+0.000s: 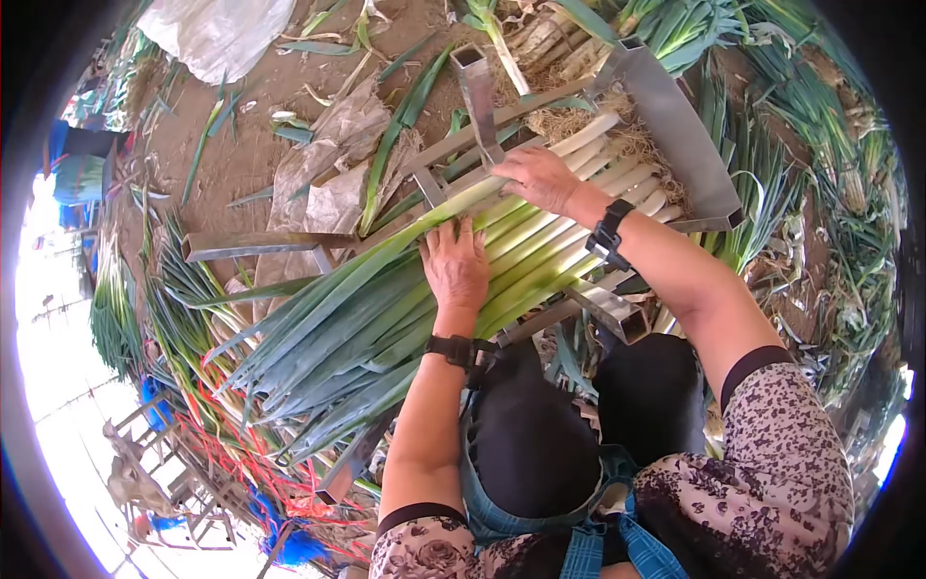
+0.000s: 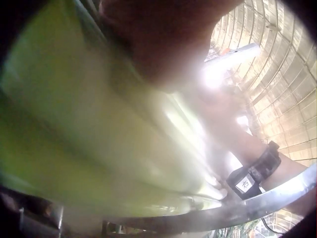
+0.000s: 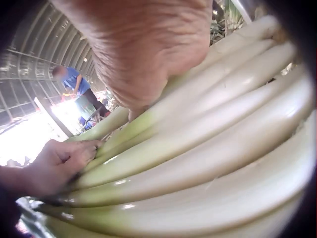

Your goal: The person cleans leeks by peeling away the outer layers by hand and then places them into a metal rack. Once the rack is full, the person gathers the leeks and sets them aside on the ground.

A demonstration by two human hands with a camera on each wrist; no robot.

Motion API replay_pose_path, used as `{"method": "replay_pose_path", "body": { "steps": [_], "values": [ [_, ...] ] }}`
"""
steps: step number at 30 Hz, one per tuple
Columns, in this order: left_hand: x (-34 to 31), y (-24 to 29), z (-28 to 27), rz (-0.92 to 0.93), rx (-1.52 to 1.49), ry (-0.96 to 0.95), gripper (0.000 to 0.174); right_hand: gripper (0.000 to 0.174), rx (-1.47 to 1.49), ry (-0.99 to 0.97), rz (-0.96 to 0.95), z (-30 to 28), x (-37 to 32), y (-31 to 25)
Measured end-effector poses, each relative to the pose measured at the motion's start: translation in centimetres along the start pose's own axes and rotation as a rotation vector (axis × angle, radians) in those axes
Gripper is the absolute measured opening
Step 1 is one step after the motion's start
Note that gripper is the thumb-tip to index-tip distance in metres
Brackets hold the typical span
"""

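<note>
1. Brown dirt floor [image 1: 241,145] lies under a tunnel roof of arched ribs [image 2: 282,74] (plainest in the wrist views), strewn with leaf scraps and a white sack [image 1: 217,34].
2. A metal frame [image 1: 680,135] stands before the seated person. The bundle of leeks [image 1: 521,241] lies across it, white stalks toward the frame's end plate and green leaves fanning off to the left.
3. The left hand [image 1: 455,265] rests flat on the pale green stretch of the bundle, fingers straight.
4. The right hand [image 1: 538,179] presses palm-down on the white stalks, fingers relaxed and gripping nothing.
5. Both hands lie near each other on the same bundle.
6. Heaped leeks [image 1: 810,116] lie at right, and red twine [image 1: 241,434] lies at lower left.
</note>
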State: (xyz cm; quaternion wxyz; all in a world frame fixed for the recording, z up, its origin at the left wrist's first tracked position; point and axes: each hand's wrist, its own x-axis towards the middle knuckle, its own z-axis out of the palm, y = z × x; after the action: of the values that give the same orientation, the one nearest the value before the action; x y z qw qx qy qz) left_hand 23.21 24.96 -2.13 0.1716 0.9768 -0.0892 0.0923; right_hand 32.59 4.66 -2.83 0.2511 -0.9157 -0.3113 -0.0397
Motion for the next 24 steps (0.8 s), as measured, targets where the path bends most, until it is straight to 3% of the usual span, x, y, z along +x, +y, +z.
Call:
{"method": "replay_pose_path", "body": {
  "steps": [5, 9, 11, 13, 17, 20, 22, 24],
  "values": [
    [0.7, -1.6, -1.5, -0.004, -0.334, 0.037, 0.035, 0.026, -0.083, 0.118, -0.014, 1.4, -0.3, 0.1],
    [3.8, -2.1, -5.3, 0.128, 0.258, 0.063, 0.038, 0.023, -0.110, 0.083, 0.001, 2.3, -0.4, 0.7],
    [4.3, -5.4, -3.4, 0.194, 0.231, -0.102, 0.039, 0.023, -0.137, 0.089, 0.025, 2.3, -0.2, 0.9],
    [5.1, -5.7, -3.7, 0.023, 0.130, -0.437, 0.036, 0.021, 0.018, 0.052, 0.056, 2.1, -0.4, 1.1],
    [4.0, -6.6, -2.8, 0.103, 0.097, -0.323, 0.035, 0.024, -0.087, 0.074, 0.099, 0.4, -2.4, 3.2],
    [3.3, -6.5, -2.6, 0.042, 0.154, -0.319, 0.036, 0.025, -0.166, 0.258, 0.140, -1.4, -4.0, 4.6],
    [2.8, -6.7, -2.5, 0.083, 0.127, -0.242, 0.036, 0.025, -0.183, 0.231, 0.145, -1.7, -4.5, 4.5],
    [3.2, -7.5, -2.3, 0.062, 0.066, -0.297, 0.036, 0.024, -0.197, 0.203, 0.148, -1.9, -4.7, 4.4]
  ]
}}
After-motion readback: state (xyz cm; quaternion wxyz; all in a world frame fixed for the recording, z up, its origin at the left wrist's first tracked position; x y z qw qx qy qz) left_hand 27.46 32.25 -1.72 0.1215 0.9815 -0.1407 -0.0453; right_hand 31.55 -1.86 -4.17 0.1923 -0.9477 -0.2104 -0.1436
